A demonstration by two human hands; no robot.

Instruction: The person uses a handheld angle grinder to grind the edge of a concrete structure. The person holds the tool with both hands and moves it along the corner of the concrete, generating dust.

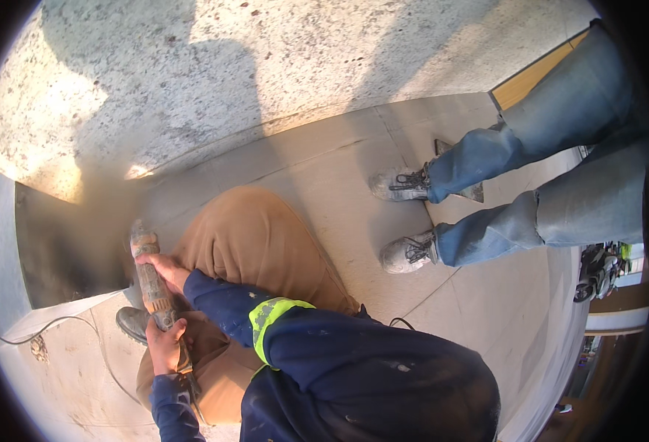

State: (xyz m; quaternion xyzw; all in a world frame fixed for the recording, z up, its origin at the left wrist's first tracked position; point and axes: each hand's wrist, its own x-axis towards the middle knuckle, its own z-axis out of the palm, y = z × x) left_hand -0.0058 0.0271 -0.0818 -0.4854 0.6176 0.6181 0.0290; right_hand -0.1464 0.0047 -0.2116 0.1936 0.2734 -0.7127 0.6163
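Note:
A dust-coated orange and grey power tool (149,276), which looks like an angle grinder, lies in both my hands beside my bent knee. My right hand (165,272) wraps round its body near the front. Closer to the cord end, my left hand (166,345) grips the rear. The tool's head points toward the speckled stone surface (169,96) and a dark recess (66,258) at the left. A brown blur of dust hides what the head meets there. Below the tool, its cord (194,398) hangs by my leg.
Someone in blue jeans (486,158) and dusty shoes (407,253) stands on the pavement to the right. A thin cable (99,342) curves over the ground at the left. My brown-trousered knee (247,228) is just right of the tool. A parked motorcycle (597,269) shows at the far right.

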